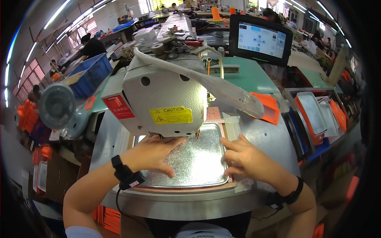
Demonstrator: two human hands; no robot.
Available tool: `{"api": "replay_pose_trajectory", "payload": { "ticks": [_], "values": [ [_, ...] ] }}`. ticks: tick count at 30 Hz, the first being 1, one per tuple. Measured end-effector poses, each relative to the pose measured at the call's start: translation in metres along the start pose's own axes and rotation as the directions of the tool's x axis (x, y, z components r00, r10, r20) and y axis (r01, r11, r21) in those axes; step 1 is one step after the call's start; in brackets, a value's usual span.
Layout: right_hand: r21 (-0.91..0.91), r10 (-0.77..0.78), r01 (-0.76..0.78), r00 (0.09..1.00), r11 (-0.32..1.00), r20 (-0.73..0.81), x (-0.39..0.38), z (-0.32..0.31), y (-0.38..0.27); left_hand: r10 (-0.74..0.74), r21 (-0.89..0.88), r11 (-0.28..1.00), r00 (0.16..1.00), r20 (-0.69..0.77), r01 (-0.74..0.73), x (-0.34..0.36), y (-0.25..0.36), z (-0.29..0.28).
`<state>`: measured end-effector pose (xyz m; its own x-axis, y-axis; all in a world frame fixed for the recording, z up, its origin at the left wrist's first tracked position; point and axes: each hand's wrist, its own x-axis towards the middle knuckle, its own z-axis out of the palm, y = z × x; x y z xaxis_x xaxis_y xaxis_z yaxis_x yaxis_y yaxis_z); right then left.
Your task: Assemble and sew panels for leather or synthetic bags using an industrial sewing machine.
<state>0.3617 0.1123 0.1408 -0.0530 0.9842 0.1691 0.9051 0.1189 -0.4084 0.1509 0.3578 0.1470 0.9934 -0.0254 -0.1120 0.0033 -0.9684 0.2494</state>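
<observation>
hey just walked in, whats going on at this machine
A person has both bare hands at a flat, silvery rectangular panel by the pale machine head. The left hand is spread over the panel's left part, thumb angled inward; the right hand has its fingers at the right edge. The panel lies flat, its far end close to the machine head. A lit screen stands behind, and orange-edged pieces sit off to the right.
</observation>
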Motion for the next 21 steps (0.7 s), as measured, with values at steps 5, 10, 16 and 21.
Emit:
{"api": "replay_pose_trajectory", "payload": {
  "ticks": [5,10,16,21],
  "values": [
    [-0.025,-0.011,0.011,1.000,1.000,-0.010,0.002,-0.001,-0.004,0.018,0.066,0.998,0.998,-0.062,-0.014,-0.012,0.013,0.004],
    [-0.011,0.003,-0.003,1.000,1.000,0.008,0.002,-0.003,-0.004,-0.071,0.015,0.997,0.997,0.030,0.070,-0.023,0.024,0.014],
    [0.002,0.088,-0.088,0.996,0.996,0.004,-0.001,0.000,0.001,-0.100,-0.006,0.995,0.984,0.149,0.103,-0.025,0.039,0.001],
    [-0.050,0.087,-0.088,0.996,0.995,-0.015,-0.001,-0.002,0.004,-0.161,-0.048,0.983,0.954,0.252,0.179,-0.026,0.044,0.000]
  ]
}}
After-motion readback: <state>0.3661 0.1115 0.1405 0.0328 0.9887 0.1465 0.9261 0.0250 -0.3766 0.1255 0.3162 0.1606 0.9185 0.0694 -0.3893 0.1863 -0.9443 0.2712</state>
